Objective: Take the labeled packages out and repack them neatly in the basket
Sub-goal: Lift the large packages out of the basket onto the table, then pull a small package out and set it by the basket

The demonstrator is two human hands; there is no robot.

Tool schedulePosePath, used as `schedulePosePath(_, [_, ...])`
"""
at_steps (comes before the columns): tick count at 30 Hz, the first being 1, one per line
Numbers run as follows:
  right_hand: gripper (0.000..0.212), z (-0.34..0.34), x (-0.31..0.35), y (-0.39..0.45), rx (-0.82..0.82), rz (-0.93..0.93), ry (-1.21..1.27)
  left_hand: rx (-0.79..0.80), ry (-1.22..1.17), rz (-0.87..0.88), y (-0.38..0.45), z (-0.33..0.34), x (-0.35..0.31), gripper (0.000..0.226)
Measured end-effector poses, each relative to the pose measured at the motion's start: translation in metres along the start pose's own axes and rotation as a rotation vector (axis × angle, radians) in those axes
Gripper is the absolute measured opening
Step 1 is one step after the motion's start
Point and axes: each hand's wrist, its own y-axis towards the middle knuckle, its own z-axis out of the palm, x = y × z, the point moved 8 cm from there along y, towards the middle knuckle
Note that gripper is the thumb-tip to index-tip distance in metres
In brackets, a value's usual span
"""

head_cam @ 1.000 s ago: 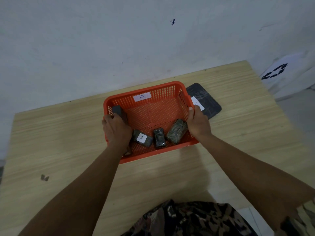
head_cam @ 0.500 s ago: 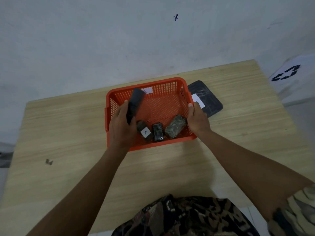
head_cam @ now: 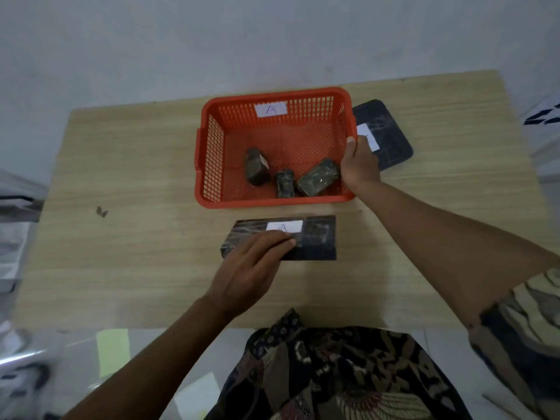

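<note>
3 small packages (head_cam: 285, 177) crowd the basket (head_cam: 212, 153) near a dark flat package (head_cam: 385, 131).

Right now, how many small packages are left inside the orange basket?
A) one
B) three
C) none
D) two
B: three small dark packages lie along the near side of the orange basket, while the flat package labeled A rests on the table under the left hand, and the right hand holds the basket's right rim.

Three packages (head_cam: 285, 177) in basket (head_cam: 272, 201); flat package (head_cam: 318, 241) before it.
</note>
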Motion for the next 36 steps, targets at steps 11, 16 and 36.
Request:
schedulePosePath(11, [0.04,-0.001,-0.004,-0.009,0.001,-0.002,0.031,0.252,-0.022,-0.115,-0.034,0.074,0.018,0.043])
schedulePosePath(16, [0.041,-0.002,-0.007,-0.014,-0.023,-0.016,0.012,0.275,0.019,-0.057,-0.039,0.087,0.02,0.049])
schedulePosePath(36, [0.052,-0.008,0.031,-0.047,-0.214,-0.538,-0.34,0.107,0.119,-0.076,-0.015,0.051,0.053,0.039])
